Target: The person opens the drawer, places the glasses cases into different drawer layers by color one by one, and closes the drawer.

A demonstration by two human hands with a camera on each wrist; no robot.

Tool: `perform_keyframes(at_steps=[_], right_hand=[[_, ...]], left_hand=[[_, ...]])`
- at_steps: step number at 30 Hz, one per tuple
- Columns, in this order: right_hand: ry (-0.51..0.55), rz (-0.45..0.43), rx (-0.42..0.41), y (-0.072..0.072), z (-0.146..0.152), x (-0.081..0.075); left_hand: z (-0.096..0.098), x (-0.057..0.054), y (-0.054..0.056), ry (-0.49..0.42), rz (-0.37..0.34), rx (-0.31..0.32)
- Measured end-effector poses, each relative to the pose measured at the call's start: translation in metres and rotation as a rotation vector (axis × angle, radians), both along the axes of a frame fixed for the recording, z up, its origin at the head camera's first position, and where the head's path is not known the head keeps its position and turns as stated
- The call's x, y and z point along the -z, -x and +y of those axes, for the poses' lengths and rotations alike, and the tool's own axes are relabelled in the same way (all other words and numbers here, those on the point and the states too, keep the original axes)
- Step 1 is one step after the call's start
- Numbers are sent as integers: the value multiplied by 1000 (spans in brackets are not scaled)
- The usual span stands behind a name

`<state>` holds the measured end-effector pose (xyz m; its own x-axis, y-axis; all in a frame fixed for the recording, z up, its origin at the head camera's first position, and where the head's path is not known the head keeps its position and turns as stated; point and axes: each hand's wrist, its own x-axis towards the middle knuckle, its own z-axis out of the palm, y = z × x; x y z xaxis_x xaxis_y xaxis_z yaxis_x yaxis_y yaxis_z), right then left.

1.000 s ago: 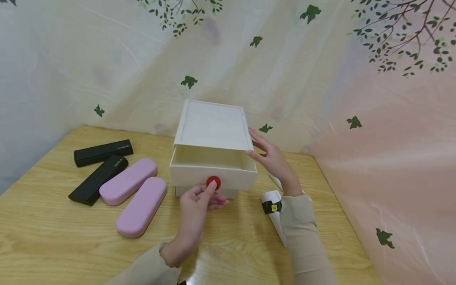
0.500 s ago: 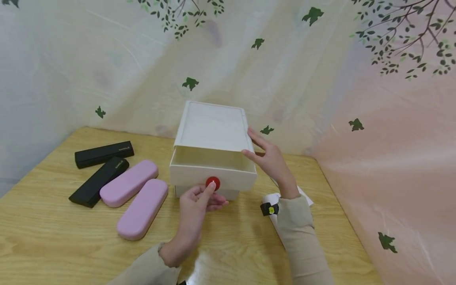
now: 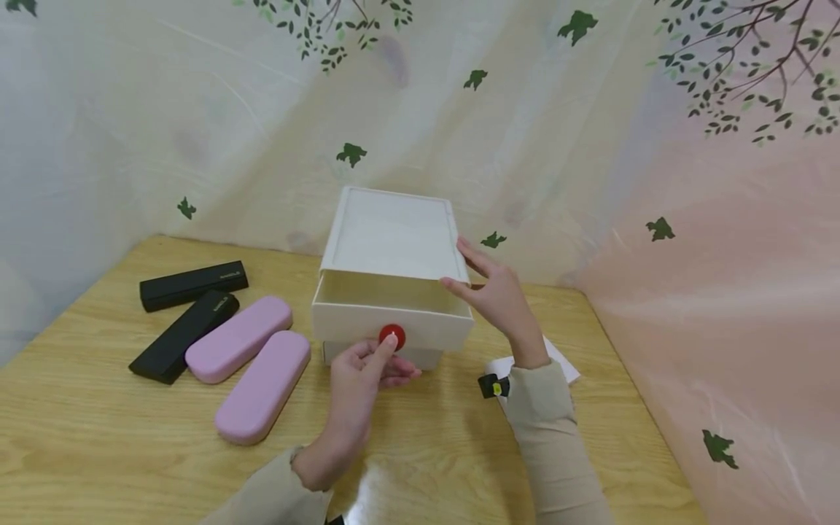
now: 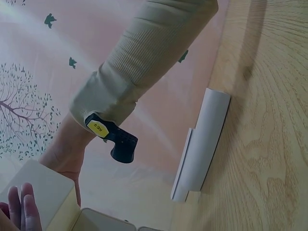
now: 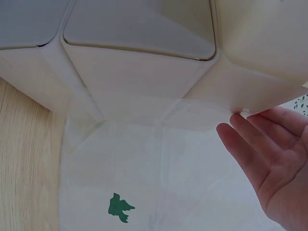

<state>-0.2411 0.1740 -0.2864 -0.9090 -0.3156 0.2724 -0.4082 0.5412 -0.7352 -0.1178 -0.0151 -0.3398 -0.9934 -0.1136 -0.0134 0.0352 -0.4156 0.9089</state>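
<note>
A white drawer cabinet (image 3: 397,233) stands at the middle of the table, its top drawer (image 3: 354,321) pulled partway out. The left hand (image 3: 357,379) pinches the round red knob (image 3: 392,337) on the drawer front, thumb on its face and the other fingers below it, partly hidden. On the cabinet's right side rests the right hand (image 3: 495,295), fingers extended along the wall and thumb over the top edge. In the right wrist view, fingertips of this hand (image 5: 276,156) touch the cabinet's side wall (image 5: 260,91), beside the lower drawers (image 5: 139,26).
Left of the cabinet lie two black oblong cases (image 3: 193,286) and two pink oblong cases (image 3: 262,388), grouped close together. Long white items (image 4: 207,139) lie on the table at the right, partly behind the right forearm in the head view. A patterned curtain (image 3: 420,109) hangs behind the table.
The right thumb has slid a little left over the cabinet's top edge, and the right wrist has shifted slightly left. Drawer and left hand look unchanged.
</note>
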Motion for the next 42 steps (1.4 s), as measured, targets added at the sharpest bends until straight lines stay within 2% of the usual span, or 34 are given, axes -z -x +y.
perform_keyframes(at_steps=[11,21,32,42], right_hand=[[3,44,8,0,-5,-2],[-9,40,13,3,-4,-1],[27,-12,29,4,-1,-2],[33,-23,31,4,-1,1]], left_hand=[[-4,0,3,8,1,-1],[-5,2,4,9,-2,12],[-2,3,-13,22,-1,32],[-5,4,-30,31,-53,56]])
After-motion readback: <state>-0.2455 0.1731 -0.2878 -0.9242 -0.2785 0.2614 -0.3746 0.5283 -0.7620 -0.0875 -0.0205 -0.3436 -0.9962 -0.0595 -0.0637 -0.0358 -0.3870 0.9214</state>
